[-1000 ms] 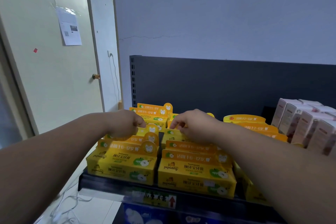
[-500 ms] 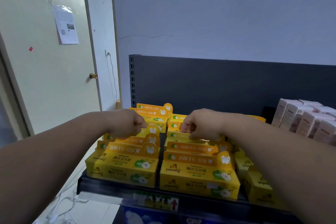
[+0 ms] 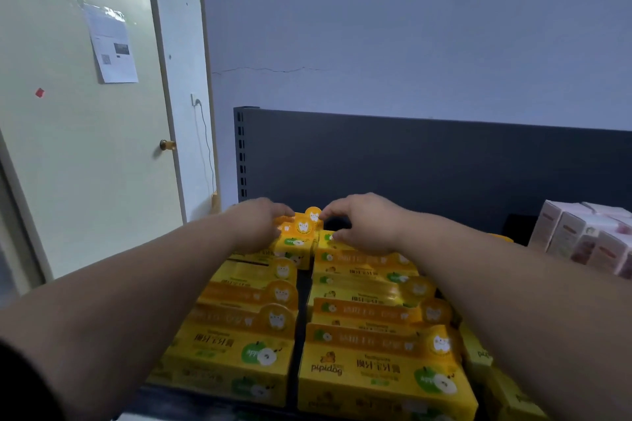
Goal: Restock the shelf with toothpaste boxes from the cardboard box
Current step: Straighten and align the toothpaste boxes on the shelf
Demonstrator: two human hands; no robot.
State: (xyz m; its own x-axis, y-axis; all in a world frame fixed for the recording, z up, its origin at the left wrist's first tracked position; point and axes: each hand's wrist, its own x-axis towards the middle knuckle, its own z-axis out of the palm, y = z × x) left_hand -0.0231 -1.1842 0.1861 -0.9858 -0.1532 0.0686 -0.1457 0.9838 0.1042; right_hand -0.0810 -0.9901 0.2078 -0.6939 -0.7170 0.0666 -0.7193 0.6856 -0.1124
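Two rows of yellow toothpaste boxes (image 3: 383,369) run front to back on the dark shelf (image 3: 427,167). At the back of the left row, my left hand (image 3: 256,224) is closed on the rearmost box (image 3: 301,227), which has an orange flap. My right hand (image 3: 364,224) curls over the rearmost box of the right row (image 3: 326,239), thumb and fingertips touching it. More yellow boxes (image 3: 478,352) lie partly hidden under my right forearm. The cardboard box is out of view.
Pink and white boxes (image 3: 581,236) stand at the shelf's right end. Left of the shelf is a pale door with a brass knob (image 3: 167,144) and a taped paper sheet (image 3: 113,44). A cable hangs from a wall socket (image 3: 195,101).
Both hands have reached further back along the rows, from the middle boxes to the rearmost ones. The view has come closer to the shelf.
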